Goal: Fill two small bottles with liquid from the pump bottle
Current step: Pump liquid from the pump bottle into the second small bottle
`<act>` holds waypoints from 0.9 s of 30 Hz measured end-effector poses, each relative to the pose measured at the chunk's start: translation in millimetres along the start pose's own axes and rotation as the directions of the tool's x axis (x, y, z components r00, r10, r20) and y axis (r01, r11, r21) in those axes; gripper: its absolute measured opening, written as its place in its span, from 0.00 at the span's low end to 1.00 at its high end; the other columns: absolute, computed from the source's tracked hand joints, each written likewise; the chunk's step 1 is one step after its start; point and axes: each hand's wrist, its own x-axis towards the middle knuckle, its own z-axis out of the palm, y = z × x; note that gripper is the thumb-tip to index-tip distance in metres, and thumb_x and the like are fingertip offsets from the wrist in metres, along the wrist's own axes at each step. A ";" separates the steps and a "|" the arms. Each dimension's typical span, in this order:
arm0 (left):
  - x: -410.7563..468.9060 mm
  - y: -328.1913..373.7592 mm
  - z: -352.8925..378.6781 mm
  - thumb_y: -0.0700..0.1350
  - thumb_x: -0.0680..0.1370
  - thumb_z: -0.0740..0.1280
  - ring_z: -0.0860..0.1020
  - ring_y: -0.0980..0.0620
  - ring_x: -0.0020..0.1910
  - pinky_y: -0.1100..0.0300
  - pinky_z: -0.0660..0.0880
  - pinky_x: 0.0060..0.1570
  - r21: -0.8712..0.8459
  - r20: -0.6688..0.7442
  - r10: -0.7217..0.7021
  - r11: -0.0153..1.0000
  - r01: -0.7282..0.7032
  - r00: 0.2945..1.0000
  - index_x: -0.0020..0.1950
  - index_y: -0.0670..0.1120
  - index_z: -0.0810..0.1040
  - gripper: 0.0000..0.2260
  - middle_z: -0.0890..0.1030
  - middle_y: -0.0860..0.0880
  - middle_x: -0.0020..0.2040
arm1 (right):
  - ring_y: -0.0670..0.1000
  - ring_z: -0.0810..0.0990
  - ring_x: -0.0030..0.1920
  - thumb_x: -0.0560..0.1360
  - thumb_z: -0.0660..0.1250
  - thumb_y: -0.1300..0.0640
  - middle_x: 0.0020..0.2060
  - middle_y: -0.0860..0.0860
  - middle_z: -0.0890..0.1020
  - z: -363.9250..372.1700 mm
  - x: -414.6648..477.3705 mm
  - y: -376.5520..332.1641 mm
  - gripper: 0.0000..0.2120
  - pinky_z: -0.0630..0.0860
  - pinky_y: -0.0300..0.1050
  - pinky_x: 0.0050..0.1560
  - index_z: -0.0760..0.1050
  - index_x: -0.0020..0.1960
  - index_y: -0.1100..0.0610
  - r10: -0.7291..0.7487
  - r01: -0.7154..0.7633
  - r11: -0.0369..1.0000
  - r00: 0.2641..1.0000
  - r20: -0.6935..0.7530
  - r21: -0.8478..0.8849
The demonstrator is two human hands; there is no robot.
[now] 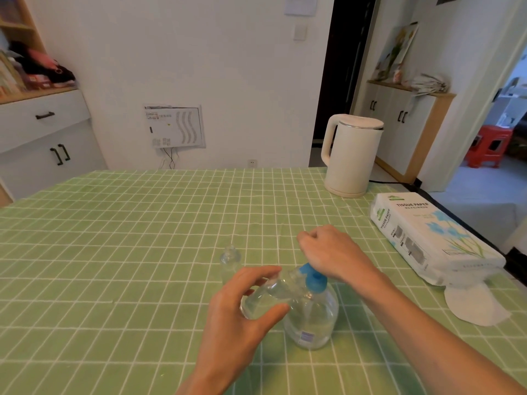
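Holding one small bottle (265, 297) tilted, mouth towards the blue pump head (313, 277), the left hand (242, 320) has its fingers (256, 275) clamped round it. The right hand (328, 252) rests its heel on the pump; its fingers are curled, and I cannot tell whether they hold anything. The pump bottle (312, 320) stands near the table's (114, 252) near edge. The second small bottle (230, 259) waits uncapped just behind, so the filling seems barely begun.

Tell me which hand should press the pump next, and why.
Right: the right hand is directly over the blue pump head, while the left hand grips a small bottle tilted at the spout.
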 end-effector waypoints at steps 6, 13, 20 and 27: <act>1.2 -3.1 2.1 0.45 0.68 0.81 0.83 0.55 0.57 0.65 0.76 0.54 -0.011 0.001 -0.002 1.000 0.002 1.000 0.61 0.63 0.82 0.24 0.85 0.60 0.57 | 0.53 0.72 0.33 0.83 0.56 0.46 0.35 0.49 0.74 3.5 -0.5 0.8 0.18 0.72 0.51 0.45 0.68 0.37 0.52 0.017 -0.017 0.999 1.000 -0.001 0.027; 0.1 -9.7 4.3 0.40 0.68 0.83 0.83 0.55 0.57 0.62 0.77 0.54 -0.004 0.016 -0.026 1.000 0.026 1.000 0.59 0.61 0.83 0.26 0.86 0.59 0.56 | 0.56 0.86 0.48 0.83 0.57 0.48 0.47 0.52 0.88 8.5 -5.5 3.8 0.20 0.81 0.54 0.57 0.83 0.48 0.57 0.061 -0.065 0.995 0.997 0.049 0.071; -1.1 -6.1 4.6 0.39 0.68 0.83 0.83 0.55 0.56 0.64 0.76 0.54 -0.025 0.010 -0.034 0.999 0.034 0.999 0.59 0.61 0.83 0.26 0.86 0.59 0.55 | 0.56 0.84 0.45 0.84 0.56 0.47 0.46 0.52 0.86 5.7 -4.9 4.1 0.20 0.78 0.52 0.53 0.79 0.44 0.57 0.041 -0.042 0.996 0.999 0.020 0.079; 0.7 -1.1 2.9 0.41 0.68 0.83 0.83 0.54 0.56 0.66 0.76 0.54 -0.053 0.002 -0.033 0.998 0.033 0.999 0.59 0.61 0.83 0.24 0.86 0.59 0.55 | 0.52 0.73 0.36 0.83 0.55 0.46 0.35 0.50 0.76 0.1 -2.3 -0.3 0.20 0.73 0.51 0.46 0.70 0.37 0.54 0.014 -0.013 1.000 1.000 -0.012 0.010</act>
